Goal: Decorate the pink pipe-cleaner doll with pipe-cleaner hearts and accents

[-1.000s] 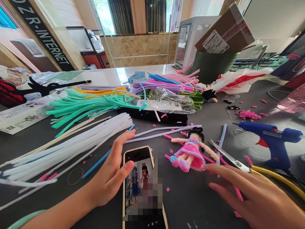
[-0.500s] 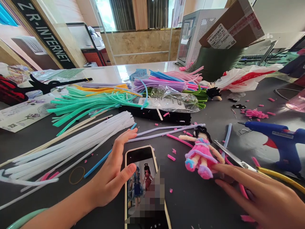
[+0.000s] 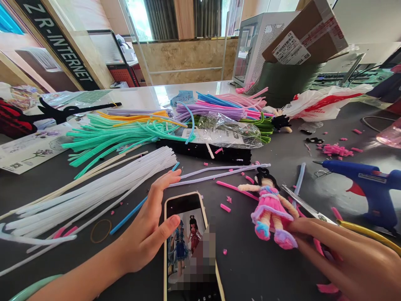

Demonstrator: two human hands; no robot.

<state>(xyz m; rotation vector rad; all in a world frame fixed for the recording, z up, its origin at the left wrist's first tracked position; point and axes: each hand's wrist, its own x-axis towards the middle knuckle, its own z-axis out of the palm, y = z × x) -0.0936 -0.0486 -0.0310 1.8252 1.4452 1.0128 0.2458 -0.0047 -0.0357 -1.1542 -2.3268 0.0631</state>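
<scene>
A phone (image 3: 188, 251) in a pale case lies on the dark table and displays two dolls. My left hand (image 3: 150, 221) rests at its left edge, fingers apart, thumb over the screen. Right of the phone lies a small doll (image 3: 272, 205) with black hair, a pink dress with lilac trim and pink and blue feet. The fingertips of my right hand (image 3: 338, 251) are pressed together on the right side of its skirt. Scissors (image 3: 313, 209) with yellow handles lie just beyond that hand, partly behind it.
White stems (image 3: 94, 192) lie left; green stems (image 3: 122, 133) and a black bundle (image 3: 203, 151) lie behind. A blue glue gun (image 3: 369, 179) is at right, near pink scraps (image 3: 335, 149). A cardboard box (image 3: 307, 33) stands at back right.
The doll has shifted slightly right and toward me, and its legs now point more to the right. My right hand has moved with it; my left hand has stayed put.
</scene>
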